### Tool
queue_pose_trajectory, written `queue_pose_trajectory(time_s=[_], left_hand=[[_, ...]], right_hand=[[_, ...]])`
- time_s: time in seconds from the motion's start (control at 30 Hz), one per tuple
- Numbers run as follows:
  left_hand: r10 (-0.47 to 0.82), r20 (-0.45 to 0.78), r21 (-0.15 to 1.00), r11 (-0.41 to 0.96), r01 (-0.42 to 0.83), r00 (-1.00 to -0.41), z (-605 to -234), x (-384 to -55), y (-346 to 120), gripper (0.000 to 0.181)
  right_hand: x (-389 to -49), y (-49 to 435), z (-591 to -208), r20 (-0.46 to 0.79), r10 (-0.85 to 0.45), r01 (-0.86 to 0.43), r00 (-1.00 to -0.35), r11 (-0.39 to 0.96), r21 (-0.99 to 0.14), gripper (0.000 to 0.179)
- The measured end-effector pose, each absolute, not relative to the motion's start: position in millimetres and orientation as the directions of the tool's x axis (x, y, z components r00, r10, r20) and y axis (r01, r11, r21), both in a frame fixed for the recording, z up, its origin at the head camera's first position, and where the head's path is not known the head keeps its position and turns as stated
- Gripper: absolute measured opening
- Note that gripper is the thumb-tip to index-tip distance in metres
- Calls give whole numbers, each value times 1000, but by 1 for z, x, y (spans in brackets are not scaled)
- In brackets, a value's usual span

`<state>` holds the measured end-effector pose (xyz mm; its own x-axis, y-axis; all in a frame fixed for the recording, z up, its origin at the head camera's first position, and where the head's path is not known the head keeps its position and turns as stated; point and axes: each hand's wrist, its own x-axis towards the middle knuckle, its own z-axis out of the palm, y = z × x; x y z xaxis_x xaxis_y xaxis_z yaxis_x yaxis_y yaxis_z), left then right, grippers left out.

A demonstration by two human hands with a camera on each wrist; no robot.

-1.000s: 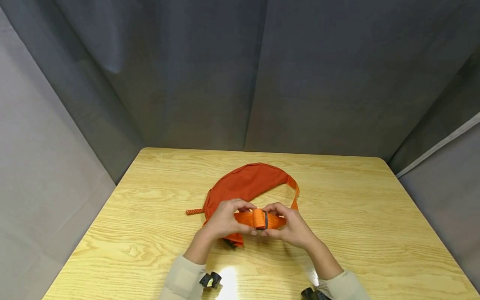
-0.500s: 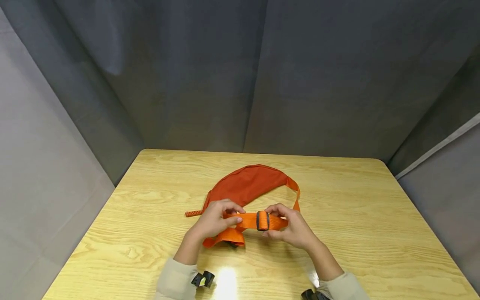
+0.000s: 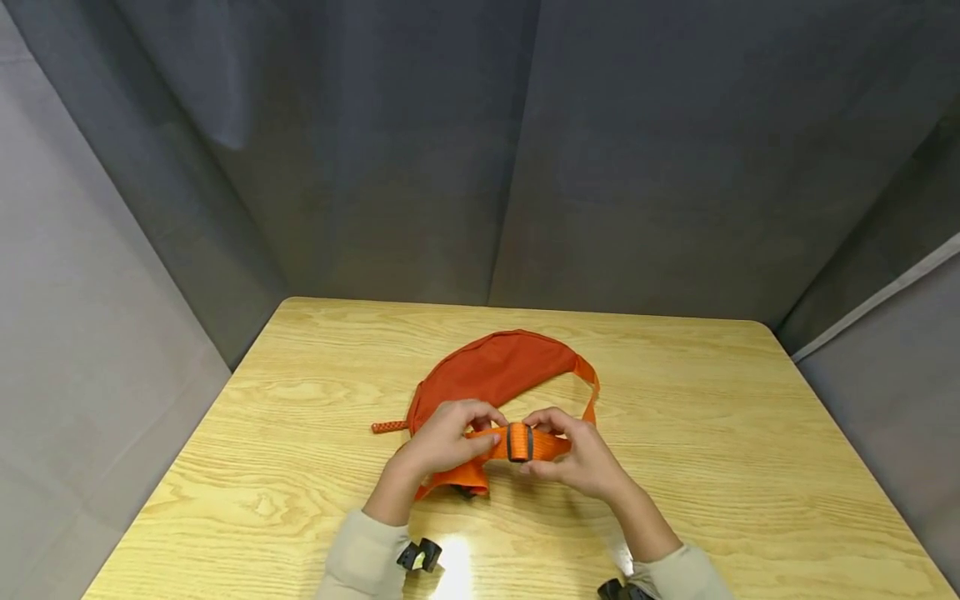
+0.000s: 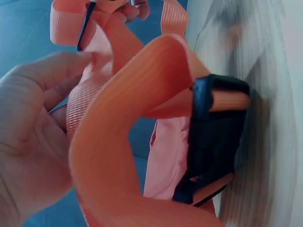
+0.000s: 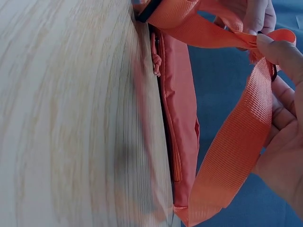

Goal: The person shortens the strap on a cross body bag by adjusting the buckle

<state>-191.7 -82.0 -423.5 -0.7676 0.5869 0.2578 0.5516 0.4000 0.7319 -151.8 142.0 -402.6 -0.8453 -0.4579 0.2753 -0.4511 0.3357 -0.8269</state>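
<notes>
hands: left hand, right hand both pinching orange strap | left nearer slider than half-second ago

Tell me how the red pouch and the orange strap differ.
The red pouch is wide and half-round; the orange strap is a narrow band. The pouch is darker red, the strap brighter orange. The pouch lies on the table, while the left hand and right hand hold part of the strap up. Both look like fabric and are joined.
</notes>
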Motion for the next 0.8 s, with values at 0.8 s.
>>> queue_pose_trajectory(time_s=[0.8], left_hand=[[578, 212, 779, 388, 493, -788, -423, -191, -82, 10]], right_hand=[[-152, 143, -406, 292, -467, -475, -835, 340, -812, 45]])
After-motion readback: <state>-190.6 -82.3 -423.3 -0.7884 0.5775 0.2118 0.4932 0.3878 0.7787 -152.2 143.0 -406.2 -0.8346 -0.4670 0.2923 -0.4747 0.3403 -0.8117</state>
